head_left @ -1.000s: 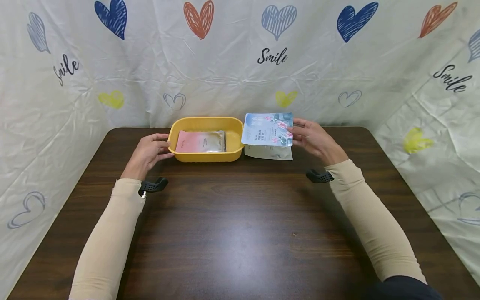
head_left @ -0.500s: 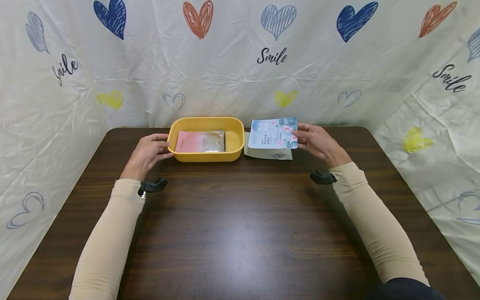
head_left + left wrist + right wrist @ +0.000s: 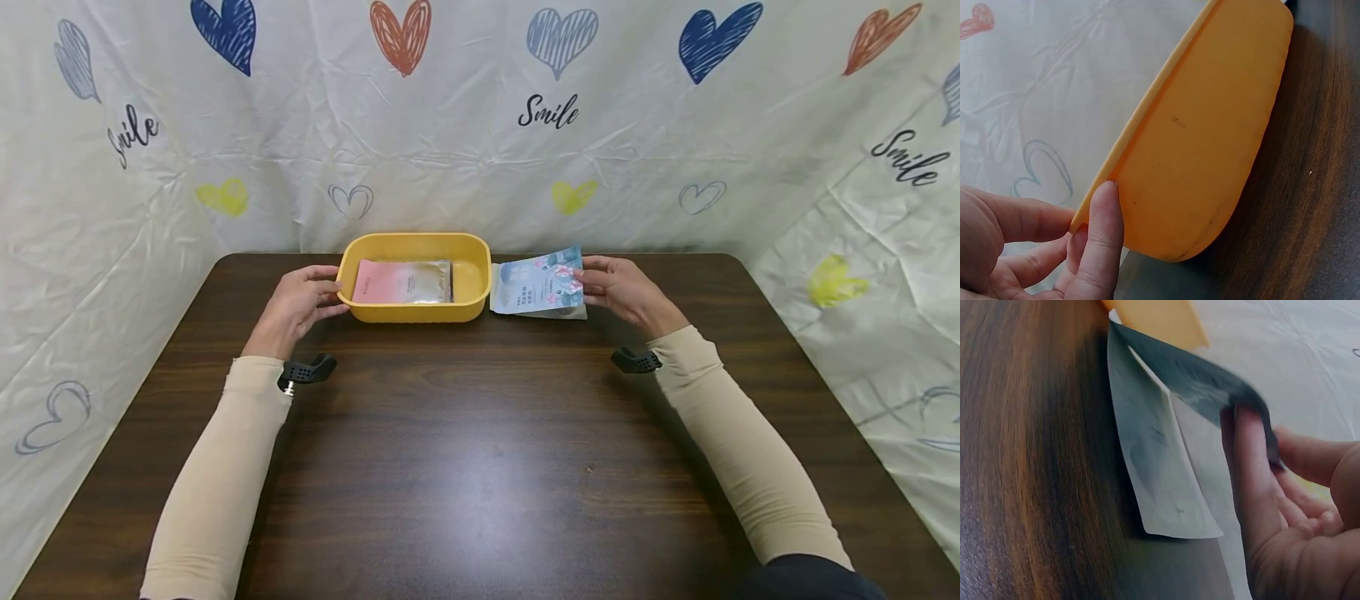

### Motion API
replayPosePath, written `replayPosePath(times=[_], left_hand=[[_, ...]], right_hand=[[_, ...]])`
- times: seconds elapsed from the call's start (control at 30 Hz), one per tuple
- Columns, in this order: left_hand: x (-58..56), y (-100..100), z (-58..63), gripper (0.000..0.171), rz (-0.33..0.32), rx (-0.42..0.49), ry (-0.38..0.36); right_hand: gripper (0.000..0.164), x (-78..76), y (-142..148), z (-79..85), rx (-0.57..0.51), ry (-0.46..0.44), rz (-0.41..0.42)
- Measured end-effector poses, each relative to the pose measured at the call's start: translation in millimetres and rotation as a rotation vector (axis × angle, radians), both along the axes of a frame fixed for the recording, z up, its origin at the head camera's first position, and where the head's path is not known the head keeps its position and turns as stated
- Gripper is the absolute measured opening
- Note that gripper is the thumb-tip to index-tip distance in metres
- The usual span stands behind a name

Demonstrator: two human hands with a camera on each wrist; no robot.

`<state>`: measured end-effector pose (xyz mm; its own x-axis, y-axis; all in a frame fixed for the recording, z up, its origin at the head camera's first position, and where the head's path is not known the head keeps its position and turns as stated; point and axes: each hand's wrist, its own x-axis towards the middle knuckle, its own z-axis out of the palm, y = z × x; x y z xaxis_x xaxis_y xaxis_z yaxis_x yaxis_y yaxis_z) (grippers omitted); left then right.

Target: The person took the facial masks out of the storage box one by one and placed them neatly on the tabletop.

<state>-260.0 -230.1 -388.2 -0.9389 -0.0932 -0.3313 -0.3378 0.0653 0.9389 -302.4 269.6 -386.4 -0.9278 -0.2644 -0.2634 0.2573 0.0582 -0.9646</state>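
Observation:
In the head view, my left hand holds the left end of a yellow plastic bin; the left wrist view shows thumb and fingers at the rim of its outer wall. A pink-to-silver face mask packet lies flat inside. Just right of the bin, my right hand pinches the right edge of a blue floral face mask packet. That packet is tilted, its right side raised over a pale green packet on the table. The right wrist view shows the gap between the held packet and the pale one.
Bin and packets are at the back edge of a dark wooden table. Behind it hangs a white cloth printed with hearts and "Smile". A black wrist camera sits on the left wrist, another camera on the right.
The blue floral packet went slightly right, then back left and down over the pale green packet, its left side now low. My left hand and the bin stay in place.

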Motion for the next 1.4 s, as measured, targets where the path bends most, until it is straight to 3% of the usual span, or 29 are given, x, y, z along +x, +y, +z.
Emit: replayPosePath(times=[0.23, 0.43, 0.57, 0.73, 0.97, 1.2, 1.4], left_hand=[[-0.3, 1, 0.5, 0.050, -0.001, 0.001, -0.001], [0.0, 1, 0.2, 0.050, 0.002, -0.002, -0.002], [-0.7, 1, 0.1, 0.050, -0.002, -0.004, -0.002], [-1.5, 1, 0.9, 0.050, 0.002, -0.004, -0.009], [-1.2, 3, 2.0, 0.049, 0.010, -0.036, -0.008], [-0.5, 5, 1.9, 0.048, 0.042, -0.075, -0.020], [-0.8, 7, 2.0, 0.047, 0.032, -0.072, -0.012]], right_hand=[[0.053, 0.1, 1, -1.3, 0.142, 0.070, 0.028], [0.062, 2.5, 3, 5.9, 0.218, 0.047, 0.141], [0.068, 4.2, 5, 11.1, 0.211, 0.076, 0.186], [0.071, 5.1, 7, 14.0, 0.207, 0.109, 0.136], [0.059, 4.8, -1, 13.5, 0.093, 0.101, 0.061], [0.052, 2.8, -20, 16.3, -0.025, 0.104, 0.044], [0.048, 1.9, -42, 24.4, -0.028, 0.107, 0.057]])
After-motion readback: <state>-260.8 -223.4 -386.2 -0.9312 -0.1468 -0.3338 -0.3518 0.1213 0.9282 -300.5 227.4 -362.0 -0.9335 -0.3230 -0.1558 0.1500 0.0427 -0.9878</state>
